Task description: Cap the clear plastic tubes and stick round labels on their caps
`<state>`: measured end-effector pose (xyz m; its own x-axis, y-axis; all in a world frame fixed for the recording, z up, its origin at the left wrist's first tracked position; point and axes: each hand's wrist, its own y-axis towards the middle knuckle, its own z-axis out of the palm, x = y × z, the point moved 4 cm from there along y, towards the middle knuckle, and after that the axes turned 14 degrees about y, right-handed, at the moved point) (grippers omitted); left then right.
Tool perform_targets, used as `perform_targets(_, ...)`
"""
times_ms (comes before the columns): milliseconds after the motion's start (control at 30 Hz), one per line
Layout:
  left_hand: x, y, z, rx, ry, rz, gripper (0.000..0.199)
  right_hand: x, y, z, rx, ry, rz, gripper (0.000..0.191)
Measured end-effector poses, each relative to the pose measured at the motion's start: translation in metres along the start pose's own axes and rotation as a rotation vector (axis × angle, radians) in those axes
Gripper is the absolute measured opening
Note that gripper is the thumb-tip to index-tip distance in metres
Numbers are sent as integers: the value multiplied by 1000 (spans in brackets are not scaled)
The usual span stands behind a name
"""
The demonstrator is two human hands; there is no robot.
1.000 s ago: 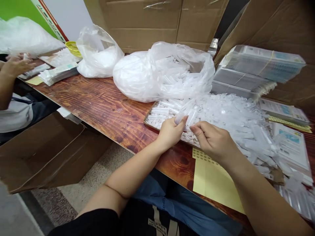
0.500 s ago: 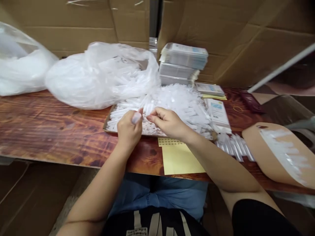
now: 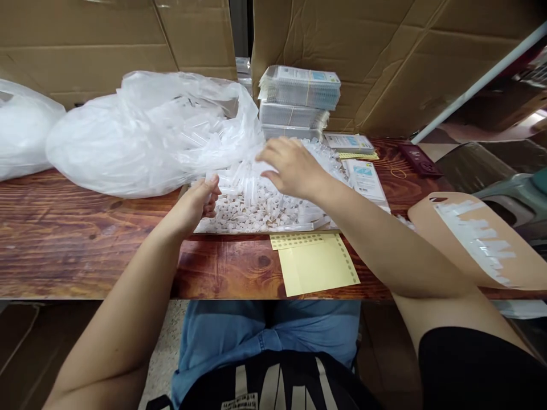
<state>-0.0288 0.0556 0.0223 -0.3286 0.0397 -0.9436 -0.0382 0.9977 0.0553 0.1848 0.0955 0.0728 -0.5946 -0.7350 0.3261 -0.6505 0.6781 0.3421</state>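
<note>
My left hand (image 3: 201,199) is closed at the left end of a shallow tray (image 3: 256,232), thumb up and fingers curled. A whitish translucent end, apparently of a plastic tube (image 3: 210,178), shows at the thumb; the rest is hidden in the hand. My right hand (image 3: 293,165) hovers over the tray, palm down, fingers bent and thumb apart, with nothing visible between them. Beneath it lies a heap of clear plastic tubes (image 3: 251,191). Many small white caps (image 3: 260,213) cover the front of the tray.
A large plastic bag (image 3: 115,142) of tubes leans over the tray's back left. Banded stacks of printed cards (image 3: 299,91) stand behind. Yellow sticker sheets (image 3: 318,267) lie in front. At right are a tan board (image 3: 461,250) holding tubes and a dark red box (image 3: 421,159).
My hands have moved apart from close together over the tray. The left went left and stayed closed; the right moved up and opened over the tubes. The view has shifted slightly.
</note>
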Motion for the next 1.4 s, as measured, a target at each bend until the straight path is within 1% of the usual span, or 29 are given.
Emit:
perform_targets(33, 4, 1, 4, 87, -60, -34, 48, 11, -4, 9, 113, 42, -43, 19)
perform_targets(67, 7, 2, 5, 128, -107, -47, 48, 22, -9, 20, 237, 89, -76, 17)
perform_targets(100, 9, 2, 5, 119, -139, -39, 48, 31, -13, 31, 354, 127, -94, 18)
perform_targets(133, 11, 2, 3, 71, -148, -20, 47, 37, -17, 41, 443, 151, -94, 20)
perform_targets(167, 12, 1, 1, 21, -146, -4, 44, 41, -20, 50, 496, 158, -82, 21)
perform_targets(267, 13, -3, -5, -75, -150, 14, 36, 39, -22, 66, 522, 135, -5, 23)
perform_targets(367, 9, -6, -9, -83, -198, 12, 32, 30, -19, 70, 529, 139, 47, 23)
perform_targets(500, 3, -8, -11, -59, -278, 8, 35, 22, -15, 71, 518, 142, 56, 21)
perform_targets(600, 0, -9, -12, -47, -268, 50, 39, 21, -14, 73, 496, 139, 62, 19)
perform_targets(667, 2, -10, -11, -34, -230, 42, 43, 21, -15, 73, 457, 153, 55, 19)
perform_targets(700, 4, -11, -10, -23, -208, 22, 44, 21, -16, 70, 416, 179, 48, 18)
perform_targets(767, 7, -13, -6, 12, -172, -35, 46, 21, -20, 61, 273, 296, 39, 15)
perform_targets(867, 8, -18, 4, 105, -197, -109, 48, 22, -28, 43, -36, 627, 40, 10)
perform_targets(933, 6, -21, 12, 167, -255, -130, 52, 26, -34, 33, -216, 827, -4, 10)
perform_targets(1000, 3, -23, 18, 200, -315, -122, 55, 33, -38, 26, -337, 908, -89, 9)
perform_targets(1100, 0, -24, 24, 202, -376, -86, 56, 42, -39, 18, -445, 865, -213, 6)
perform_targets(1200, -2, -24, 25, 182, -405, -57, 56, 46, -40, 11, -477, 764, -328, 9)
perform_targets(1267, -1, -25, 25, 191, -389, -51, 54, 47, -43, 8, -444, 695, -390, 12)
perform_targets(1333, 1, -27, 26, 234, -332, -37, 48, 49, -47, 8, -353, 602, -416, 16)
perform_targets(1400, 3, -29, 28, 303, -244, -9, 40, 52, -52, 13, -223, 479, -397, 22)
